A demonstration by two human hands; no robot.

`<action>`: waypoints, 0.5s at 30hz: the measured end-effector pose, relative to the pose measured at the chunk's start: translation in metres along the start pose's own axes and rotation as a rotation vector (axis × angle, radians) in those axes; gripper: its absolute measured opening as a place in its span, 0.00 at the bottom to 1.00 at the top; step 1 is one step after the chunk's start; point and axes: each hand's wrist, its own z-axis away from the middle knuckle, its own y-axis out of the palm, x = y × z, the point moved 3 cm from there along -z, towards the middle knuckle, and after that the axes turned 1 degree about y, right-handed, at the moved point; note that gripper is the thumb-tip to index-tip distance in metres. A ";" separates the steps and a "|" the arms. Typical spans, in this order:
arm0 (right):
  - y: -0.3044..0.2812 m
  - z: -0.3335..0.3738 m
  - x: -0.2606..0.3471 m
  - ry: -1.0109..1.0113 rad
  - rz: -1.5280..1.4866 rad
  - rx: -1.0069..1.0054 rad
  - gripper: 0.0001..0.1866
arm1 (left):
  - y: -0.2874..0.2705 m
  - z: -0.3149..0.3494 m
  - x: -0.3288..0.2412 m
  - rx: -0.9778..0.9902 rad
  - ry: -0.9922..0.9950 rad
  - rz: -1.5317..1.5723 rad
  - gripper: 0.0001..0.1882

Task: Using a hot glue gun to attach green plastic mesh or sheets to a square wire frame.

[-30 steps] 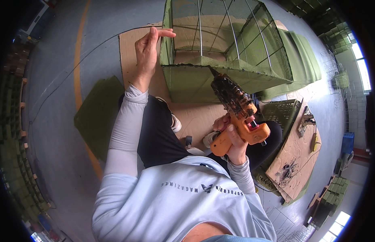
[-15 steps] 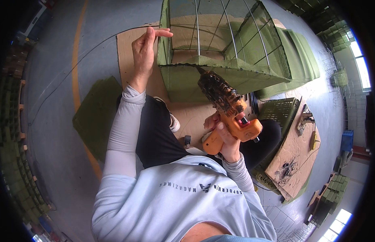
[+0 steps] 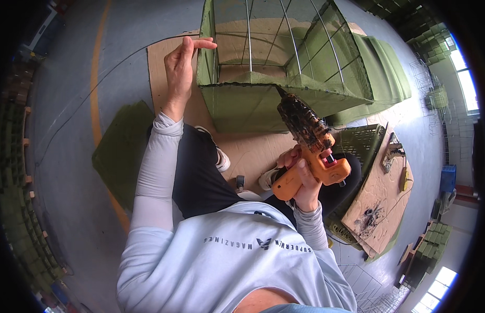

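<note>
In my right hand (image 3: pixel 306 189) is an orange hot glue gun (image 3: pixel 315 156), its barrel caked with dark glue and its nozzle pointing up and left. The fingers wrap round the handle. The nozzle tip is at the front rim of a box-shaped wire frame covered in green fabric (image 3: pixel 242 107), where a dark glue line runs along the edge. My left hand (image 3: pixel 180 70) is raised at the frame's left side. Its thumb is up and its fingers stretch out over the left rim, touching or close to it.
Cardboard (image 3: pixel 159 68) lies beneath the frame. A green panel (image 3: pixel 122 151) is on the floor to the left. At right, a green crate (image 3: pixel 357 141) carries a glue-stained cardboard sheet (image 3: pixel 383 198). A dark cable (image 3: pixel 112 73) crosses the floor at left.
The glue gun in my right hand has moved right along the front rim. My left hand keeps its pose at the left rim. The whole view has shifted slightly.
</note>
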 end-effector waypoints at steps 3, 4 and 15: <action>-0.006 0.001 0.001 -0.007 0.033 -0.011 0.19 | 0.001 -0.001 0.000 -0.022 0.004 -0.009 0.29; -0.008 0.001 0.001 -0.013 0.039 -0.019 0.19 | 0.002 -0.001 0.000 -0.046 0.010 -0.015 0.30; -0.011 0.001 0.014 -0.103 -0.037 -0.089 0.14 | 0.000 0.000 -0.002 -0.003 -0.011 0.020 0.28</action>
